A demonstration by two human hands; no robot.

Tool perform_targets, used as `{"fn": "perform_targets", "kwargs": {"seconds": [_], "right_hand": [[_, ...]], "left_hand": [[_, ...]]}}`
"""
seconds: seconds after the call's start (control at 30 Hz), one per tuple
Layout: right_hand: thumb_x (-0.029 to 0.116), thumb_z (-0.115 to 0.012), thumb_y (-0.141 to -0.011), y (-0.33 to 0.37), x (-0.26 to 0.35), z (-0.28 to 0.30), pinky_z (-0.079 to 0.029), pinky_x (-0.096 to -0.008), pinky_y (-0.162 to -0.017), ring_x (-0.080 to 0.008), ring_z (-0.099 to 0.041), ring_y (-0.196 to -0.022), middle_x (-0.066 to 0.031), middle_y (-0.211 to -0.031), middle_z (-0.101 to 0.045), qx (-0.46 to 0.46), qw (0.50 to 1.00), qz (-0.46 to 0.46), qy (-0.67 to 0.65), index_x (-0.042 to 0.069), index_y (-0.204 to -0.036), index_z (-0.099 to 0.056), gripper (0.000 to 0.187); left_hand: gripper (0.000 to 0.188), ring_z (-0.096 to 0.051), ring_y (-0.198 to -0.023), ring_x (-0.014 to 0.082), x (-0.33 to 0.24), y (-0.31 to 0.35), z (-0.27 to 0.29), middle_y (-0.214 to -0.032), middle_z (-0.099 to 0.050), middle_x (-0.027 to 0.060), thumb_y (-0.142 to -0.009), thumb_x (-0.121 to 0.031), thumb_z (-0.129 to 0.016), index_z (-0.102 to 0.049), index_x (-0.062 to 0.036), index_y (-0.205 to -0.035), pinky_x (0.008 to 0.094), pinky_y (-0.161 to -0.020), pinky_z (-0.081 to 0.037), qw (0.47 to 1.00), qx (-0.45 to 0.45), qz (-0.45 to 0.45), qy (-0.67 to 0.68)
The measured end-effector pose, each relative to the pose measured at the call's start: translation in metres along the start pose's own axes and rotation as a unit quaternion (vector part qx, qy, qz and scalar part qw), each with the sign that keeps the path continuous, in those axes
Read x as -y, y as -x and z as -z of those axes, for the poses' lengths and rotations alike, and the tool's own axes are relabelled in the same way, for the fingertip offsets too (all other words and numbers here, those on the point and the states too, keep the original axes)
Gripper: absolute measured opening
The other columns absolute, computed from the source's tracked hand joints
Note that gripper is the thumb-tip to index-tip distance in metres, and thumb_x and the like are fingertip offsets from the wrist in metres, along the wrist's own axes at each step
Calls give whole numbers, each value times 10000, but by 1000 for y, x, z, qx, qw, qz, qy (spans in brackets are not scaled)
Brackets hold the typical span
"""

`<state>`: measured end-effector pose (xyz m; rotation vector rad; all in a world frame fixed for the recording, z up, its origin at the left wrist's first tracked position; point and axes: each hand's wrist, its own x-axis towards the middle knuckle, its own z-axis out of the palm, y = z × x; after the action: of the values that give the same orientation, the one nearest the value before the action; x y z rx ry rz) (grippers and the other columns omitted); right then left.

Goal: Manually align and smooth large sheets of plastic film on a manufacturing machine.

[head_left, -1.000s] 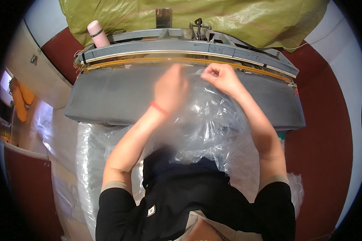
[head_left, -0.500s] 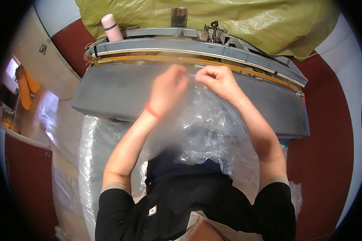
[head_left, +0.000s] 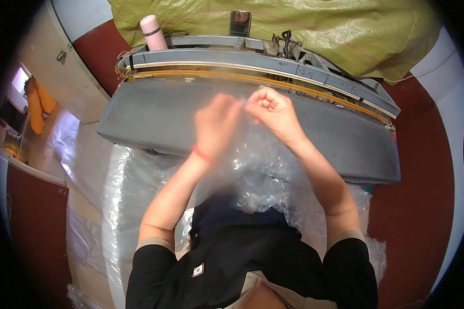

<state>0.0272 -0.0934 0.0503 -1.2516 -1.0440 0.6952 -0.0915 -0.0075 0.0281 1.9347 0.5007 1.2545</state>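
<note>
Clear, crinkled plastic film (head_left: 265, 167) hangs from my fingertips down over my lap. My right hand (head_left: 277, 116) pinches its upper edge, thumb against curled fingers. Close beside it on the left, my left hand (head_left: 216, 126) is smeared by motion, but its fingers look closed on the film's edge, nearly meeting the right fingertips. A red band circles my left wrist. Both hands are above a long padded bench covered in grey cloth (head_left: 154, 110). The exact fold of film between the fingertips is too fine to make out.
Behind the grey padding runs a metal frame (head_left: 191, 55) with yellow strips. A pink bottle (head_left: 153, 33) and a dark phone-like slab (head_left: 240, 23) stand there. Green woven sheeting (head_left: 314, 31) covers the back. More plastic (head_left: 116, 206) lies left, near an open door (head_left: 67, 62) and someone in orange (head_left: 37, 108).
Both hands stay close together with the film and sit slightly lower in view. The left hand keeps moving, blurred. The whole view has shifted slightly, bench and bottle appearing farther right.
</note>
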Motion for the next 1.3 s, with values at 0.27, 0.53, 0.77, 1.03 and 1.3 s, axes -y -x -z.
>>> {"fn": "perform_targets", "kwargs": {"seconds": [0.27,0.53,0.77,1.03,1.3], "right_hand": [[53,-609,-759,-19,-8,6,-413,-180,-571,-46,-497,-626,24,-698,-541,141,987,-79,-19,17,-834,-591,85],[182,-527,-851,-22,-46,5,-348,-177,-496,-56,-464,-627,-1,-761,-531,-14,982,-29,-185,91,-826,-529,95],[185,-508,-859,-12,-82,65,-393,-202,-588,-65,-475,-667,10,-773,-515,-240,969,42,-50,92,-866,-522,94],[232,-509,-845,187,-109,382,-422,-311,-779,-173,-532,-849,-67,-890,-583,-569,746,30,343,45,-943,-578,222],[372,-419,-820,416,-46,469,-424,-384,-737,-308,-572,-808,-189,-890,-615,-751,463,-29,469,-40,-908,-602,460]], "left_hand": [[85,-571,-618,193,-5,3,15,-722,-575,89,-732,-66,-576,-557,-35,-808,282,-547,-448,993,51,-57,-88],[169,-498,-647,248,19,12,52,-666,-502,86,-596,72,-530,-506,-30,-729,306,-565,-422,938,60,-190,-285],[50,-404,-465,60,-4,67,50,-709,-524,49,-791,-14,-431,-457,-46,-820,182,-402,-309,750,316,414,407],[173,-401,-503,30,23,148,105,-697,-527,11,-806,-30,-499,-511,1,-976,169,-447,-319,559,596,446,365],[203,-580,-693,226,144,151,278,-779,-620,89,-753,-232,-565,-604,-78,-878,319,-657,-455,619,682,253,-295]]}}
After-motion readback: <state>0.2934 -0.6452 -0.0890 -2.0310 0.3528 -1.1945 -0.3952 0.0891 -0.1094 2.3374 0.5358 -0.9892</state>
